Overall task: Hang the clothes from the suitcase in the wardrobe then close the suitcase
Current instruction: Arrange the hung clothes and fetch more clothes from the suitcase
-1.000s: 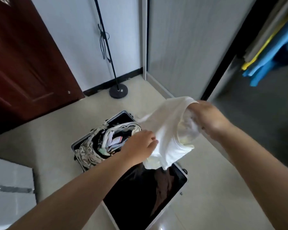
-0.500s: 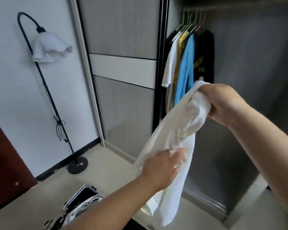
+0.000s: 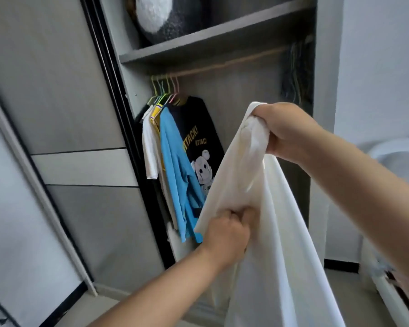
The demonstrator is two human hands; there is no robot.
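White T-shirt (image 3: pixel 269 232): held in the air in front of the open wardrobe (image 3: pixel 326 114), no hanger in it. Right hand (image 3: pixel 286 131) clamped on a bunched top part, high; left hand (image 3: pixel 227 234) fisted on a fold at the cloth's left edge, lower.

Risks (judgement): the bunched grip may hide the neck opening, so a hanger could be threaded wrongly; either hand must let go to fetch a hanger, and the loose cloth could slide to the floor.

At the rail's (image 3: pixel 222 64) left end hang a black printed T-shirt (image 3: pixel 198 138), a blue shirt (image 3: pixel 175 166) and lighter ones. At the right end, a blurred bundle, probably spare hangers (image 3: pixel 295 74); cannot confirm. Suitcase not in view. Shirt hem cut off at bottom edge. Dark-and-white object (image 3: pixel 165 15) on the top shelf: unidentifiable.
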